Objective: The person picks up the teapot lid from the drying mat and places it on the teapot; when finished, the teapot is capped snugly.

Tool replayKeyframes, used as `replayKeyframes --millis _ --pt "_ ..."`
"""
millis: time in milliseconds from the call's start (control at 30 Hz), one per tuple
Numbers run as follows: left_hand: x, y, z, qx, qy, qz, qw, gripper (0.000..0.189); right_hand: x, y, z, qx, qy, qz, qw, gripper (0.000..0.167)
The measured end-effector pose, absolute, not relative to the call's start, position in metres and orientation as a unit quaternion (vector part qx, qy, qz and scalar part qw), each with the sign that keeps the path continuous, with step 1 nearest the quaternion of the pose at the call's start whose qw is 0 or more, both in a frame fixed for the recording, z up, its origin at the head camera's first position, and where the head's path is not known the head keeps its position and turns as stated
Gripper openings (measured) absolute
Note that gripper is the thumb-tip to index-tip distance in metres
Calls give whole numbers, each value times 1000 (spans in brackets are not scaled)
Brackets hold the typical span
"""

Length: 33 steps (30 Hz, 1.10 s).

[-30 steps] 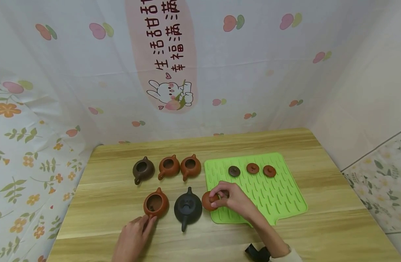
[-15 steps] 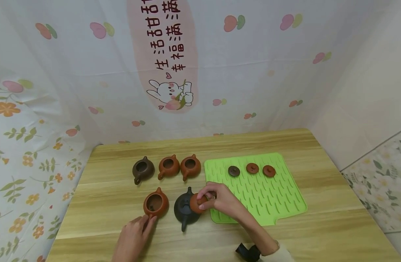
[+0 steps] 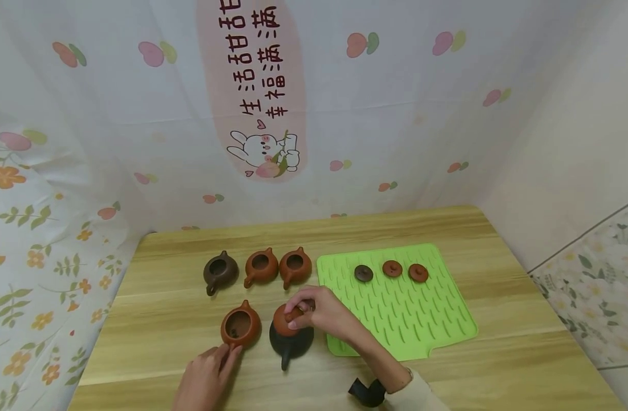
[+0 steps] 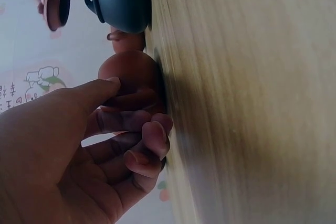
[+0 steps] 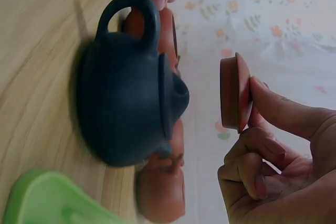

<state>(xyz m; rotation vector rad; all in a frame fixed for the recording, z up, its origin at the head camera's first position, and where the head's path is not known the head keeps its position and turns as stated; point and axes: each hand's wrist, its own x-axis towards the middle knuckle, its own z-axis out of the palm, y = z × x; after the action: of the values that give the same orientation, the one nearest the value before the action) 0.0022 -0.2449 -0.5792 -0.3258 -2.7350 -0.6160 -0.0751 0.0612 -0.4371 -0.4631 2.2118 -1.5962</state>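
Observation:
My right hand (image 3: 321, 314) pinches a reddish-brown teapot lid (image 5: 231, 93) by its knob. The lid is held in the air above the dark blue-grey teapot (image 3: 293, 349), which stands with its own lid (image 5: 167, 97) on. To the left, my left hand (image 3: 205, 374) pinches the handle of a reddish-brown teapot (image 4: 128, 72) between thumb and fingers. This pot is lidless and upright on the table, its wide mouth facing up, with small dark marks inside.
Behind stand three smaller lidless teapots: one dark brown (image 3: 229, 275) and two reddish-brown, one of them the right-hand pot (image 3: 304, 271). A green mat (image 3: 396, 319) on the right bears a dark lid (image 3: 363, 273) and two reddish lids, including the rightmost lid (image 3: 418, 273).
My right hand has carried the reddish-brown lid leftward from the mat's left edge to over the dark teapot. The left hand has stayed at the lidless teapot's handle.

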Motion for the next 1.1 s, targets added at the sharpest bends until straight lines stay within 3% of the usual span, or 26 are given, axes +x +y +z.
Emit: replayKeyframes --millis 300,1100 --pt "8 -241 -562 -131 -943 -252 174 39 -75 39 -437 -180 778 -572 187 17" --pt "0 -246 -580 -119 -958 -196 175 45 -88 11 -426 -199 798 -541 174 17"
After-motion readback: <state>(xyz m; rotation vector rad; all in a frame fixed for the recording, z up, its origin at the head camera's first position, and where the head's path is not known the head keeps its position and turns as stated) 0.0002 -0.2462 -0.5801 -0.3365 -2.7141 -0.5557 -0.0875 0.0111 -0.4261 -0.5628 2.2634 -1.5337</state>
